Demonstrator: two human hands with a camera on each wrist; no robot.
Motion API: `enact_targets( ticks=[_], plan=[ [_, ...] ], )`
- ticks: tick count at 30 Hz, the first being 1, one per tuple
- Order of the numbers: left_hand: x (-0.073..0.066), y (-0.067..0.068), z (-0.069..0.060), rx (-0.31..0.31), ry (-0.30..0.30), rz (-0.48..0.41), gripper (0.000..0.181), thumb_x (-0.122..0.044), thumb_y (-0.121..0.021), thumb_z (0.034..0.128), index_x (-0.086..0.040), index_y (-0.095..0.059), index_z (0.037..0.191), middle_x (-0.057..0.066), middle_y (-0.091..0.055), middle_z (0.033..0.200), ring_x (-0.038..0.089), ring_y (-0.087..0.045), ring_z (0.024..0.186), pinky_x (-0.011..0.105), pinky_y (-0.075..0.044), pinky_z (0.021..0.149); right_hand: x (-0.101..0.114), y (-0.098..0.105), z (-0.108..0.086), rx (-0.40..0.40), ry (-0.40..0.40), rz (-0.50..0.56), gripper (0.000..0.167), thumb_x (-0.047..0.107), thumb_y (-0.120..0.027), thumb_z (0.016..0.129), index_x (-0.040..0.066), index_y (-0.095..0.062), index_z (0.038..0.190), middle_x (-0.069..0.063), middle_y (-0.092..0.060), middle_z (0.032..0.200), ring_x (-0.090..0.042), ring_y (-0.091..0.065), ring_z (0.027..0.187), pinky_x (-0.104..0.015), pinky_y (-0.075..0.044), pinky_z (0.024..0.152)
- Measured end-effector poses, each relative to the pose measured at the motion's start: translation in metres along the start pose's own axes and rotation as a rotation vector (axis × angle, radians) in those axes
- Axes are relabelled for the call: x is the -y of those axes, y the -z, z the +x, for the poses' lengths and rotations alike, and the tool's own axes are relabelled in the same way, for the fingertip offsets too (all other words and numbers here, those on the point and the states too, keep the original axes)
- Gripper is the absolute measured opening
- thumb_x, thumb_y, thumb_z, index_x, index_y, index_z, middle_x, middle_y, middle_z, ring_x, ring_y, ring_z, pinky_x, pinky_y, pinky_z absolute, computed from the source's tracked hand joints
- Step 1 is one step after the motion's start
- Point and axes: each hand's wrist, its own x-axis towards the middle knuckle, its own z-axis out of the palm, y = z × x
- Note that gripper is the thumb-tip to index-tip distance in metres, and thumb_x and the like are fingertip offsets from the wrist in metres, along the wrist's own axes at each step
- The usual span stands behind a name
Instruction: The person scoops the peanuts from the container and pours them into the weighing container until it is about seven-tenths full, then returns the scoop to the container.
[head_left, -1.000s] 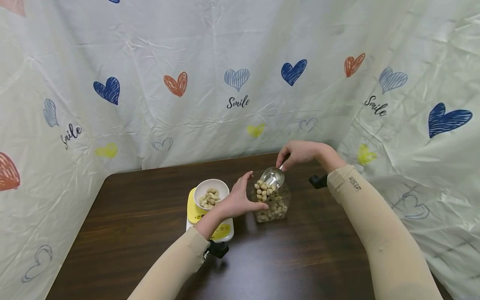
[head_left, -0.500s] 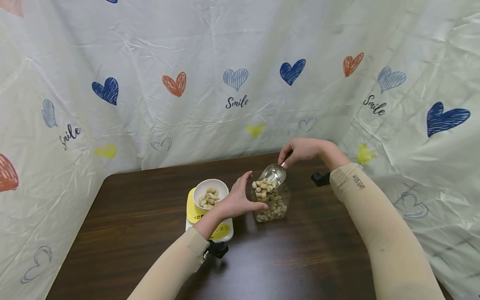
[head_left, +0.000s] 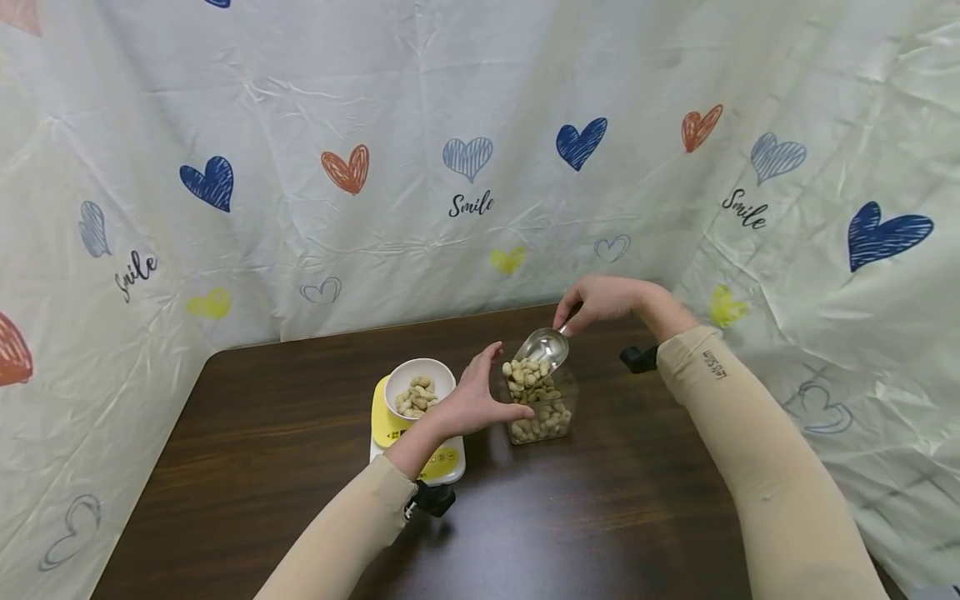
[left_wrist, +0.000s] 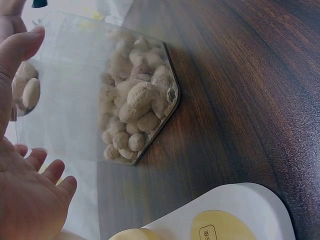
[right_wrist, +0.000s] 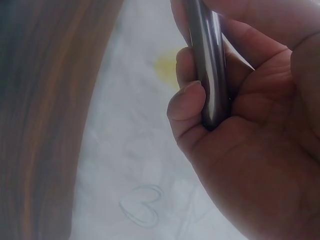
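My right hand (head_left: 600, 302) grips the handle of a metal scoop (head_left: 550, 346) from above. In the right wrist view its fingers wrap the dark, shiny handle (right_wrist: 212, 75). Peanuts (head_left: 527, 375) lie in the scoop, which tilts down to the left at the mouth of a clear container (left_wrist: 70, 100). More peanuts (left_wrist: 140, 100) fill the container's lower part. My left hand (head_left: 480, 396) spans the container's left side, thumb in front and fingers spread behind; whether every finger touches it cannot be told.
Left of the container, a yellow and white kitchen scale (head_left: 390, 425) bears a white bowl (head_left: 400, 373) with some peanuts. The forearm partly covers the scale. A dark wooden table (head_left: 285, 442) ends at a hanging cloth (head_left: 405, 275) printed with hearts.
The scoop has drawn slightly left and up with its peanuts, its bowl showing more bare metal. My left hand keeps its place by the container.
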Motion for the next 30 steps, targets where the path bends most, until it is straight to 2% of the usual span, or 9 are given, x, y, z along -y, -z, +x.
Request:
enact_targets(
  ticks=[9, 23, 30],
  plan=[
    [0.001, -0.001, 0.001, 0.003, -0.009, -0.019, 0.118, -0.045, -0.089, 0.0762, -0.019, -0.015, 0.164, 0.009, -0.031, 0.161, 0.027, -0.03, 0.147, 0.049, -0.031, 0.115, -0.001, -0.008, 0.004, 0.039, 0.019, 0.04, 0.018, 0.015, -0.074, 0.094, 0.008, -0.077, 0.11, -0.008, -0.067, 0.115, -0.027, -0.061, 0.104, -0.045, -0.05, 0.09],
    [0.002, 0.001, -0.001, 0.012, 0.0, -0.016, 0.121, -0.054, -0.088, 0.0743, -0.021, -0.014, 0.164, 0.007, -0.029, 0.162, 0.026, -0.03, 0.147, 0.048, -0.033, 0.114, 0.004, -0.005, 0.013, 0.11, 0.009, 0.016, 0.018, 0.014, -0.075, 0.093, 0.011, -0.077, 0.11, -0.003, -0.07, 0.111, -0.022, -0.063, 0.103, -0.042, -0.05, 0.093],
    [0.001, 0.001, -0.001, 0.007, 0.0, -0.024, 0.12, -0.048, -0.088, 0.0761, -0.019, -0.013, 0.164, 0.008, -0.029, 0.162, 0.024, -0.028, 0.148, 0.048, -0.031, 0.115, 0.002, 0.0, 0.013, 0.11, 0.002, 0.027, 0.02, 0.016, -0.075, 0.093, 0.01, -0.076, 0.112, -0.005, -0.07, 0.111, -0.021, -0.063, 0.103, -0.045, -0.049, 0.094]
  ],
)
